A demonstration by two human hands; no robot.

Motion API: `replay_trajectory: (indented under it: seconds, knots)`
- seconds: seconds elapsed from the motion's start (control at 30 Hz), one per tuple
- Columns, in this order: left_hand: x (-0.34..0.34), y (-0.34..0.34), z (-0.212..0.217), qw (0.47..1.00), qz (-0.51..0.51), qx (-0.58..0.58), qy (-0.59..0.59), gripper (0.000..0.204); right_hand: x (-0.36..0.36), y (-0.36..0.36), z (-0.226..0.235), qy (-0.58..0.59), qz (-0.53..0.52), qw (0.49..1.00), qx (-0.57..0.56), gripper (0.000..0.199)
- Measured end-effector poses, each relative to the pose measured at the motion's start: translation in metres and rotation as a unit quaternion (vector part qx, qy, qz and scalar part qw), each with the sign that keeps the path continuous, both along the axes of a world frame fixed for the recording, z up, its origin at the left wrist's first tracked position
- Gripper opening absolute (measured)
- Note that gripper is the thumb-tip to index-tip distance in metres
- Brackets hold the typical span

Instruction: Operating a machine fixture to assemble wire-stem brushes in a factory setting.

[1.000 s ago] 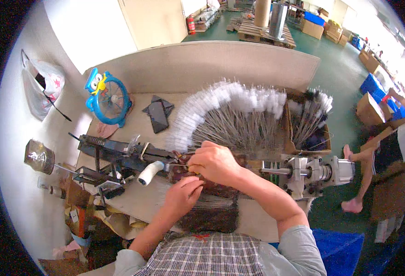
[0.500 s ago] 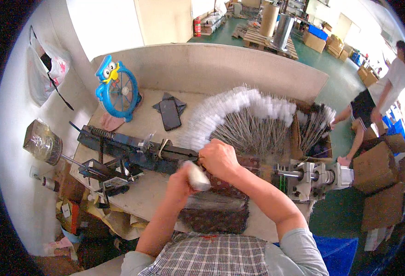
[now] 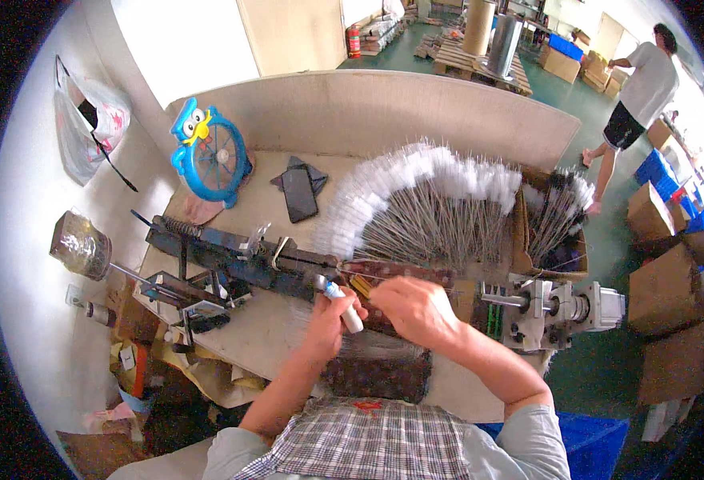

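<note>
Your left hand (image 3: pixel 330 314) holds a small white-handled tool (image 3: pixel 344 308), its grip closed round the handle, the tip pointing up toward the dark metal jig (image 3: pixel 240 260) that runs across the worktop (image 3: pixel 272 336). Your right hand (image 3: pixel 416 308) sits just beside it, fingers pinched on what looks like a thin wire (image 3: pixel 384 276) stretched along the jig toward the motor unit (image 3: pixel 556 308) at the right (whether the pinch truly holds the wire is too fine to tell). I judge you are at the point of setting or trimming a piece on the machine; the next move calls for steady hands and keeping the wire in line with the motor's shaft.

Beyond your hands, a fan of white-tipped wire brushes (image 3: pixel 424 200) lies spread on the worktop. To its right an open cardboard box (image 3: pixel 522 240) holds more of the same brushes, standing on end. A clear bag (image 3: pixel 88 120) hangs on the wall at the left; its contents are unclear. A dark phone (image 3: pixel 298 194) lies near a blue owl-shaped fan (image 3: pixel 208 156).
</note>
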State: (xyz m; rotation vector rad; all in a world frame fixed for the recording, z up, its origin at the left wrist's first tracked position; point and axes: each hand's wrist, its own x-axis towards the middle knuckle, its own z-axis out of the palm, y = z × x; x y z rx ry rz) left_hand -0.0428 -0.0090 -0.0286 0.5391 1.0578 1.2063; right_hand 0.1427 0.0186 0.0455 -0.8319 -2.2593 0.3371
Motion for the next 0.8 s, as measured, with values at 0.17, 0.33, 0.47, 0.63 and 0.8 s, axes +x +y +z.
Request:
replay_trajectory:
  seconds: [0.17,0.33,0.47,0.63,0.8]
  knots:
    - [-0.008,0.001,-0.004,0.924,-0.091,0.083,0.361,0.012,-0.021,0.001,-0.063,0.03,-0.019,0.999,-0.04,0.016]
    - [-0.026,0.003,-0.002,0.878,-0.108,0.057,0.463,0.024,-0.044,0.018,-0.077,-0.129,-0.095,0.983,-0.093,0.026]
    - [-0.069,-0.013,-0.026,0.941,0.023,0.098,0.322,0.036,-0.018,0.007,-0.052,-0.119,-0.04,0.983,-0.13,0.02]
    - [-0.165,-0.044,-0.034,0.963,0.24,-0.121,-0.024,0.029,-0.016,0.006,-0.046,-0.07,0.015,0.992,-0.1,0.019]
    - [-0.191,-0.044,-0.029,0.96,0.24,-0.106,-0.097,0.023,-0.018,0.007,-0.046,-0.067,0.007,0.986,-0.155,0.033]
